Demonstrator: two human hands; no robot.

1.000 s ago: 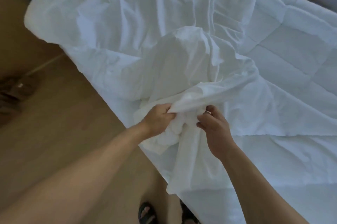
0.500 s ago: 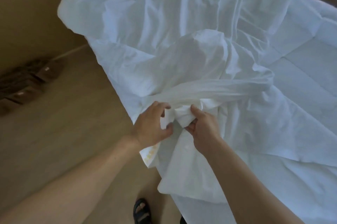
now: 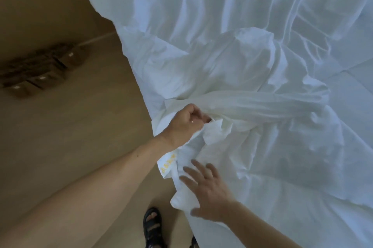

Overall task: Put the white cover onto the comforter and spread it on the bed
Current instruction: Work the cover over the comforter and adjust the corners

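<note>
Right hand [image 3: 207, 193] has let go of the bunched edge it pinched beside the left hand [image 3: 186, 121] and is now spread open over the white cover [image 3: 222, 62] corner nearer the person. The left hand keeps its fist on the gathered edge. Probably hunting the opening: comforter [image 3: 355, 88] shows bare far right of both hands, apparently not inside the cover.
</note>
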